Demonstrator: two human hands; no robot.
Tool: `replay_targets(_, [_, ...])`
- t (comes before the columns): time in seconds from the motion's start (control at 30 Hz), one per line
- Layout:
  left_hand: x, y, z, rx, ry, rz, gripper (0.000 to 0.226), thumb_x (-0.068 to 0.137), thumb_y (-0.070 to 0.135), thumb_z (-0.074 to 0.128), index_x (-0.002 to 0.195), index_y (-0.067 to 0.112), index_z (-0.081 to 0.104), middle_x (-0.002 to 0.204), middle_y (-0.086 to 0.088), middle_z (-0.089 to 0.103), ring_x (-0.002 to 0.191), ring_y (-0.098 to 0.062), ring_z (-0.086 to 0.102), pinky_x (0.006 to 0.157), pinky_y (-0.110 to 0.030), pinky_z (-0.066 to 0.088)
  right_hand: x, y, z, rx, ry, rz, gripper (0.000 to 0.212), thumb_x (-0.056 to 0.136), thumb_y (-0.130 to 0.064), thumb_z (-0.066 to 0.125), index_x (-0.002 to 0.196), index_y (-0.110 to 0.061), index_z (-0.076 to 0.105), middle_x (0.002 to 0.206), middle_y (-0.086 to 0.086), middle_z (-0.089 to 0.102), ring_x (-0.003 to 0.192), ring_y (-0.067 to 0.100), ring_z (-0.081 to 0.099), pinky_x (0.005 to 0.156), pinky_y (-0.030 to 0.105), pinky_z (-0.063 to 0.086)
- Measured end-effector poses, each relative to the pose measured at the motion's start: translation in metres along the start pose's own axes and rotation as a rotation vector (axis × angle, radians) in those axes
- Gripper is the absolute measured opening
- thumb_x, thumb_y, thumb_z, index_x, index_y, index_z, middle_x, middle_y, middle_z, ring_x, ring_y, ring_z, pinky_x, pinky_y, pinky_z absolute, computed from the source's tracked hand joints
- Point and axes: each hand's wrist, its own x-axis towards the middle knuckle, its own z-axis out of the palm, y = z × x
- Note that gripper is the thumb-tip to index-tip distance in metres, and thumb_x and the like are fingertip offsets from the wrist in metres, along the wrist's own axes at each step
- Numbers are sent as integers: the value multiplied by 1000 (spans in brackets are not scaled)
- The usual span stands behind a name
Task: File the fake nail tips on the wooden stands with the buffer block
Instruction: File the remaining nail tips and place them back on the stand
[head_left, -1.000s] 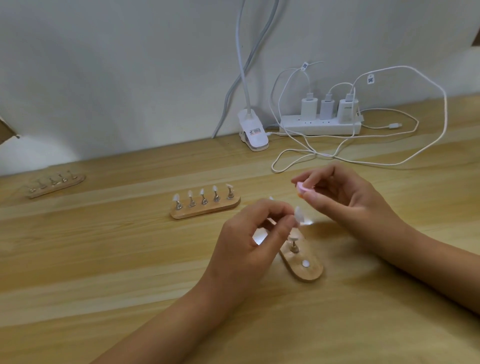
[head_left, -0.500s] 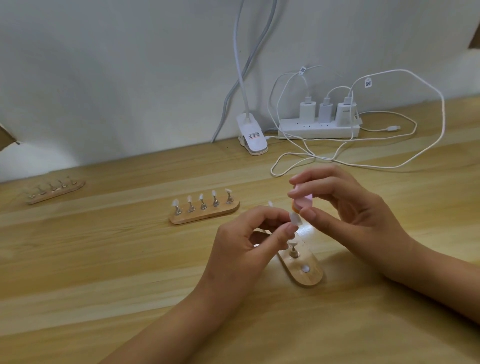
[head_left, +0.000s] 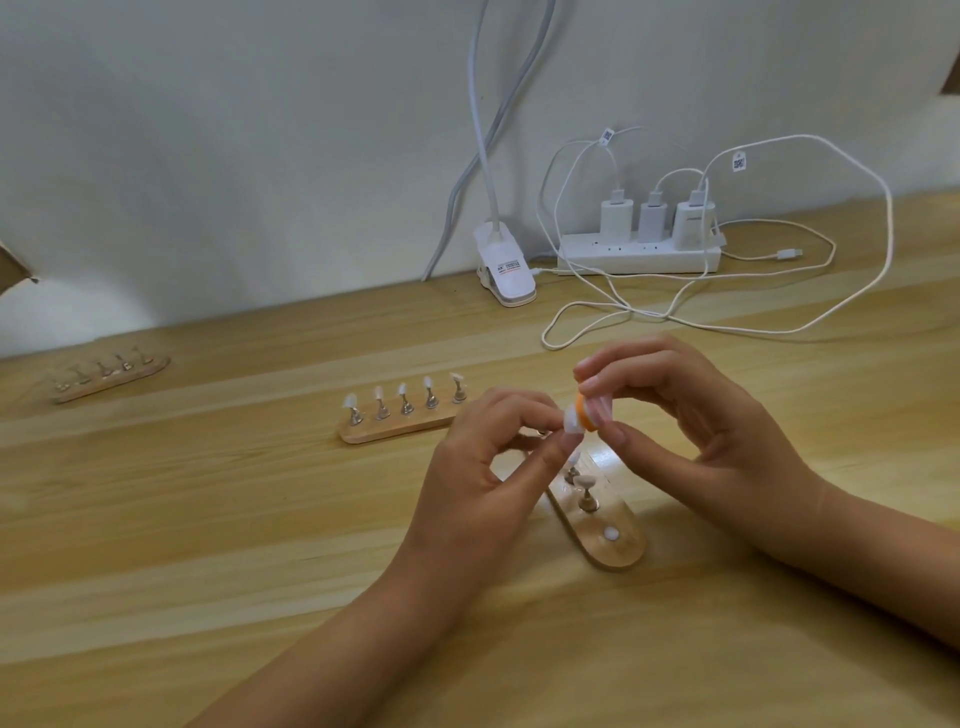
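I see the left hand (head_left: 483, 467) pinching a nail tip (head_left: 572, 422) — the right hand (head_left: 691, 426) pinches the buffer block (head_left: 594, 411) against it, above a wooden stand (head_left: 615, 551).

The back edge of the desk (head_left: 208, 519) is being blocked by a lamp clip (head_left: 506, 270), a power strip (head_left: 639, 254) and looped cables (head_left: 779, 327) toward the back right corner. The centre is being obstructed by the middle stand (head_left: 400, 431) and the near stand (head_left: 615, 551), overhung by the left hand (head_left: 483, 467) and right hand (head_left: 691, 431). Free passage is being left between the far stand (head_left: 109, 382) and the middle stand, and at the front left corner.
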Motion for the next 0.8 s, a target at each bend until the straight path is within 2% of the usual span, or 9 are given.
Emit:
replay_targets(0.13, [0,0,-2,183,30,48,13,87,39,63,89,28,69,101,17,64,110,-19,53,92,-16,37,0,3,-2,-64,6,-9,21,91,-20,63,110,-10,65,115,5,60,114,28,60,94,48,50])
replay_targets(0.23, [-1,-1,-1,210,42,53,11,86,40,64,88,30,69,101,20,64,115,-15,50,94,-12,33,0,2,-2,-80,-2,-32,20,91,-18,64,111,-11,65,117,5,60,115,26,60,96,44,49])
replay_targets(0.3, [-1,-2,-1,225,48,62,12,85,41,64,88,31,70,101,21,64,116,-14,49,94,-11,32,0,1,-1,-104,-25,-68,21,92,-17,64,112,-14,64,118,4,60,116,25,59,98,39,47])
replay_targets(0.4, [-1,-2,-1,214,54,37,12,84,40,67,86,29,71,100,21,65,116,-12,49,94,-9,30,2,2,-3,-104,3,-28,19,92,-19,63,111,-16,64,118,3,60,116,23,59,98,41,48])
replay_targets(0.53, [-1,-1,-1,241,43,70,14,85,40,67,88,27,73,100,18,66,115,-13,49,95,-9,30,0,3,-2,-155,-48,-94,20,91,-13,63,110,-8,66,120,6,60,118,21,59,99,32,46])
replay_targets(0.63, [0,0,-1,236,40,34,8,84,37,70,85,30,72,99,20,66,115,-11,48,95,-7,27,2,3,-4,-161,-22,-56,20,91,-17,62,111,-12,66,119,4,61,117,18,59,99,32,46])
replay_targets(0.8, [-1,0,-1,280,35,59,8,84,41,70,84,33,70,98,20,67,117,-13,44,96,-7,23,0,2,-4,-157,-73,-83,21,90,-13,63,110,-9,67,120,5,61,117,19,60,98,30,46])
